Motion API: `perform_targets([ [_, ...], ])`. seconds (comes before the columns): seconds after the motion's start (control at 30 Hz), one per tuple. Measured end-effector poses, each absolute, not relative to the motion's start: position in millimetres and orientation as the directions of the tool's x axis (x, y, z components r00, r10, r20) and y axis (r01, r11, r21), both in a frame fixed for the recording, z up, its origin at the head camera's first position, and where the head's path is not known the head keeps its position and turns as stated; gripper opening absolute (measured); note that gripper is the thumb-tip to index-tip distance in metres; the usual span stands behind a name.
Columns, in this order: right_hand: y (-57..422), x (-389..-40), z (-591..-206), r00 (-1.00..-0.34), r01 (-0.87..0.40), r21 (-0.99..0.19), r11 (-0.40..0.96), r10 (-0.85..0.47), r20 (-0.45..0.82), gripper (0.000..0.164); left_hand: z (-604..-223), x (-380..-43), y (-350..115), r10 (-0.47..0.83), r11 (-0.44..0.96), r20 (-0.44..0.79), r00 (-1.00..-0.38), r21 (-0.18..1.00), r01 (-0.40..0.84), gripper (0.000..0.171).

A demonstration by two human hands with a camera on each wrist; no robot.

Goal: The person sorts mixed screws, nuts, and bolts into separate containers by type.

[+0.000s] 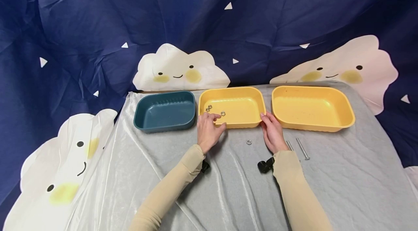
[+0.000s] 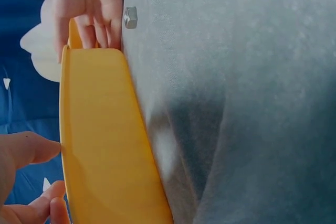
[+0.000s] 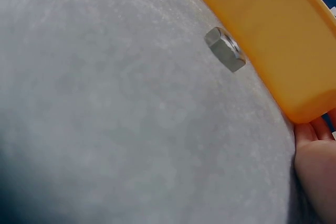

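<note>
My left hand [image 1: 209,131] reaches over the front left rim of the middle yellow bin [image 1: 240,125], its thumb and fingers spread apart. Just past its fingertips shows a metal hex nut [image 1: 223,113], inside the bin's outline. Two more nuts [image 1: 209,108] lie together at the bin's left end. My right hand [image 1: 272,132] grips the bin's front right corner, thumb on the rim and fingers against the outside wall. Another hex nut [image 3: 226,49] lies on the grey cloth in front of the bin; the left wrist view shows this nut [image 2: 130,18] too.
A dark teal bin [image 1: 164,127] stands to the left and a larger yellow bin [image 1: 313,127] to the right. Beside my right wrist lie a long bolt [image 1: 302,148] and a second bolt [image 1: 289,145], partly hidden. A blue cloud-print curtain [image 1: 209,17] hangs behind.
</note>
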State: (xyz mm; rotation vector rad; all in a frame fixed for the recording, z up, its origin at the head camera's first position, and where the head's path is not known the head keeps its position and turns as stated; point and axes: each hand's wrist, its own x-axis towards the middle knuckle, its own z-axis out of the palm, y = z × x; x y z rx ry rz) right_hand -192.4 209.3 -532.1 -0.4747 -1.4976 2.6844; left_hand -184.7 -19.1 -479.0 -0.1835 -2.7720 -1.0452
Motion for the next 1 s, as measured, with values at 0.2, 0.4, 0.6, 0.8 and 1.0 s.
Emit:
perform_targets([
  [0.2,210,-192,-533,-0.955,0.118,-0.838,-0.532,0.169,-0.242,0.058,-479,-184,-19,0.053,0.745,0.208,-0.977,0.643,0.177,0.036],
  [0.4,210,-192,-533,-0.957,0.116,-0.839,-0.532,0.167,-0.238,0.057,-479,-183,-18,0.054,0.736,0.224,-0.973,0.649,0.190,0.036],
  [0.6,210,-192,-532,-0.956,0.118,-0.839,-0.531,0.167,-0.240,0.057,-479,-179,-16,0.070,0.703,0.299,-0.952,0.662,0.260,0.034],
  [0.8,210,-191,-532,-0.956,0.120,-0.840,-0.530,0.167,-0.242,0.057,-477,-176,-12,0.087,0.621,0.254,-0.963,0.742,0.252,0.030],
  [1.0,210,-191,-532,-0.958,0.114,-0.838,-0.534,0.163,-0.235,0.054,-479,-172,-7,0.175,0.539,0.185,-0.967,0.804,0.252,0.022],
])
